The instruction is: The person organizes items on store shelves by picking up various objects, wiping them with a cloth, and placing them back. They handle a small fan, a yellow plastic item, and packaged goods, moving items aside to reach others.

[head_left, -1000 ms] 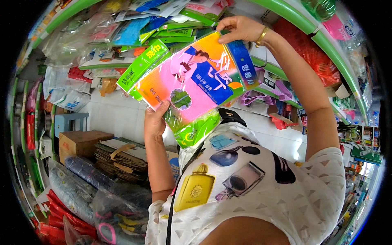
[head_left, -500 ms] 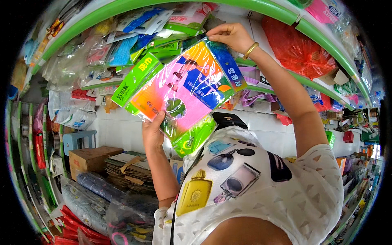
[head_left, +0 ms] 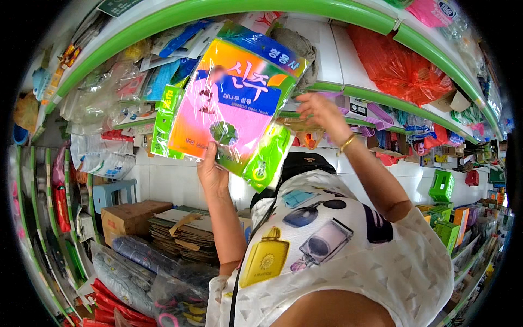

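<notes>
My left hand [head_left: 212, 174] grips the lower edge of a flat, clear-wrapped pack of cleaning cloths [head_left: 248, 133], thumb across its front. The pack is orange and pink with a blue top and faces me, slightly tilted. Behind it, bright green packs stick out at the lower right [head_left: 266, 161] and on the left [head_left: 165, 122]; whether my left hand holds these too is partly hidden. To the right, my right hand [head_left: 322, 113] is in the air, apart from the pack. Its fingers are loosely spread, with nothing seen in them.
A green-edged shelf [head_left: 245, 12] arches above, with heaped plastic-wrapped packs [head_left: 171, 46] and a grey cloth bundle [head_left: 299, 52]. A red plastic bag [head_left: 395, 65] lies to the right. Below left are a cardboard box [head_left: 131, 218], flattened cardboard [head_left: 185, 234] and a blue stool [head_left: 115, 193].
My right hand has let go of the pack's upper corner and moved down. The pack has turned more upright and shifted left in my left hand, uncovering the grey bundle.
</notes>
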`<action>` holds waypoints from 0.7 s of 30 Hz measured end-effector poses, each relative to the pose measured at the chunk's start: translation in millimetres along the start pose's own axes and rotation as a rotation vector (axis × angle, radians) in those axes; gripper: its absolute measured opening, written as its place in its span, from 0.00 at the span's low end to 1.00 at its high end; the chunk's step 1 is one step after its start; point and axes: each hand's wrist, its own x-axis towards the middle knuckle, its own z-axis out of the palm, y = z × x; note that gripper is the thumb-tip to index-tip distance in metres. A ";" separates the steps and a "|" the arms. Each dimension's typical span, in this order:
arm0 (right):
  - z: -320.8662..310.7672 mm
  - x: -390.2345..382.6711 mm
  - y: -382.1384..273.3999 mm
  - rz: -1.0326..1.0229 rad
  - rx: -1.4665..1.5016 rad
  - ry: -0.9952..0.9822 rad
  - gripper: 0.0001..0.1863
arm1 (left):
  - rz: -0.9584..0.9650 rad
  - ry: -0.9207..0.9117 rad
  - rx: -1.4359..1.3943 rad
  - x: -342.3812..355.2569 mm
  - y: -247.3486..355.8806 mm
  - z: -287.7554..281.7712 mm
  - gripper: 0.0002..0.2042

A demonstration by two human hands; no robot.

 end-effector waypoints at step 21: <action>-190.4 152.2 -71.4 -0.468 -0.890 0.822 0.17 | 0.110 0.241 0.071 -28.2 -12.4 -34.5 0.23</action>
